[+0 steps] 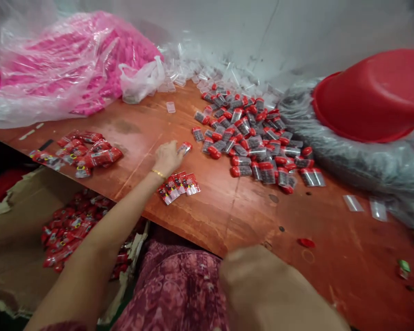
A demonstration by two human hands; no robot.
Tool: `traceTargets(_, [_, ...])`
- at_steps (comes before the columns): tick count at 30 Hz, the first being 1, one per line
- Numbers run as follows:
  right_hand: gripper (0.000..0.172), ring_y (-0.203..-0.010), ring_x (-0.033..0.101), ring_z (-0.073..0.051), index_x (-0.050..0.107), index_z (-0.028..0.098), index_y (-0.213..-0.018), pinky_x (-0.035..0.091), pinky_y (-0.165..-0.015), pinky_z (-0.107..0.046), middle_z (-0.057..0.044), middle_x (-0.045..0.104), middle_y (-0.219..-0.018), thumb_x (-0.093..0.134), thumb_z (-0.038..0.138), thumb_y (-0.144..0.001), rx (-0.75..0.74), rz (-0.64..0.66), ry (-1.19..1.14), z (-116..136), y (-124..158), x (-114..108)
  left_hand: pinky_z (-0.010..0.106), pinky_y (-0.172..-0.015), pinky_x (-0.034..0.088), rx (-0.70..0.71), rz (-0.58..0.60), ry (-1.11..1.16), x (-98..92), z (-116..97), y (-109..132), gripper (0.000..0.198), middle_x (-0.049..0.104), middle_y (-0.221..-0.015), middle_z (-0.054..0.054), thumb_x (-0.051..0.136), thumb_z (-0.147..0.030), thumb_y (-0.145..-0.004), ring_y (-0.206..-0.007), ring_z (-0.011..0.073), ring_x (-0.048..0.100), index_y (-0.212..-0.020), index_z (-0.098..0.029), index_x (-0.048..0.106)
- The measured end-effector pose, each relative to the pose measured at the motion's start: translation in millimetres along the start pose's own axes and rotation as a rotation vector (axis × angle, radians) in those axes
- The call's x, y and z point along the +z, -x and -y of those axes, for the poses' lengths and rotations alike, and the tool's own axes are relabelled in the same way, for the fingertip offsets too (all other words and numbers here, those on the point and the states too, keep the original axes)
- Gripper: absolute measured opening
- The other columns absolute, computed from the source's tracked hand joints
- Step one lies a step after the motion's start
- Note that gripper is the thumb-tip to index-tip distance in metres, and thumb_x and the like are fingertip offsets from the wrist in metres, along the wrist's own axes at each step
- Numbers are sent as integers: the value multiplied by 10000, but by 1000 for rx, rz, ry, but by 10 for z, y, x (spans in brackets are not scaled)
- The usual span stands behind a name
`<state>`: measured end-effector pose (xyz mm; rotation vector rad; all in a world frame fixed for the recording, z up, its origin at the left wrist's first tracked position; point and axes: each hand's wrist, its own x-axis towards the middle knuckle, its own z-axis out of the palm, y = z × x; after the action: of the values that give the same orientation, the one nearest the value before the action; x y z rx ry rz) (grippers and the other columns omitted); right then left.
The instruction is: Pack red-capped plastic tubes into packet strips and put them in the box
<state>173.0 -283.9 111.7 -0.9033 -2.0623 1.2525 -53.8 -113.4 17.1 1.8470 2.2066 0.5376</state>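
Note:
My left hand (168, 157), with a gold bracelet at the wrist, reaches over the table with its fingers closed on a small red-capped container (185, 148). Just below that hand lie several flat red printed sleeves (179, 186), overlapping like a fan. Smeared by motion, my right hand (246, 276) is low in front of my body by the table edge; its fingers cannot be made out. To the right of my left hand spreads a heap of clear containers with red caps (241, 133) and dark contents.
Red wrapped packs (93, 154) lie at the table's left, above a torn cardboard box (14, 243) holding more. Behind are a pink-filled plastic bag (72, 64) and clear empty cases (234, 76). A red tub (369, 96) rests on a plastic-wrapped bundle (334, 149) at right.

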Motion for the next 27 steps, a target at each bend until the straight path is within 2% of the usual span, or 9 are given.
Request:
traceTargets(3, [455,-392,323,-72,376,216,-479,261,-418,-246,52,331,-437,383,321,-922,2,-32,9,-209,-215,122,346,-844,437,-50,139,-49,172,-113,-289,345,646,-1096,191,566,-332,-801,-1041,289,591,-1052,-104,628])
traceTargets(6, [419,-423,331,-71,380,207,-518,261,-423,-230,54,344,-475,399,357,-909,155,-197,74,-664,-304,173,304,-728,449,-86,278,77,239,-190,-330,209,698,-900,143,627,-305,-741,-894,262,629,-834,-125,677])
traceTargets(10, [348,-497,446,-97,509,195,-685,364,-491,-227,36,466,-569,420,478,-866,335,-465,-12,-1235,-410,130,227,-553,417,-67,362,433,314,-413,-37,200,654,-612,41,602,-312,-764,-578,139,587,-672,-141,645])
traceTargets(13, [381,-593,547,-131,547,189,-930,439,-550,-257,-14,591,-764,430,538,-827,389,-574,-176,-1420,-557,111,209,-500,410,-76,419,911,392,-615,330,139,657,-632,30,585,-246,-779,-486,94,542,-733,-122,628])
traceTargets(15, [375,-698,581,-155,552,191,-969,466,-628,-281,-41,621,-861,451,519,-817,349,-608,-204,-1467,-622,129,214,-512,430,-37,434,1012,408,-694,583,136,675,-681,43,553,-226,-798,-511,100,564,-777,-117,631])
traceTargets(18, [313,-723,569,-161,574,182,-885,458,-682,-291,-40,624,-820,459,465,-818,303,-619,-134,-1529,-578,173,282,-651,487,110,310,745,325,-658,880,208,708,-801,79,497,-249,-840,-679,163,635,-880,-129,662])
traceTargets(22, [319,-558,500,-146,577,177,-805,389,-536,-265,-7,568,-643,413,449,-842,406,-527,66,-1615,-341,169,463,-946,412,208,60,170,141,-366,995,282,667,-1108,154,490,-280,-857,-1049,291,595,-1035,-145,663])
traceTargets(24, [329,-569,511,-157,590,179,-791,375,-535,-266,-11,570,-626,394,435,-858,441,-479,197,-1629,-242,141,535,-1031,313,232,36,-14,119,-193,959,306,563,-1288,170,528,-300,-840,-1224,346,474,-1078,-161,659])
traceTargets(27, [305,-652,557,-186,617,177,-881,410,-592,-289,-46,628,-727,400,390,-864,446,-478,366,-1631,-176,116,582,-1070,229,276,96,-141,198,-7,890,298,502,-1361,155,557,-328,-826,-1320,375,353,-1066,-203,681])
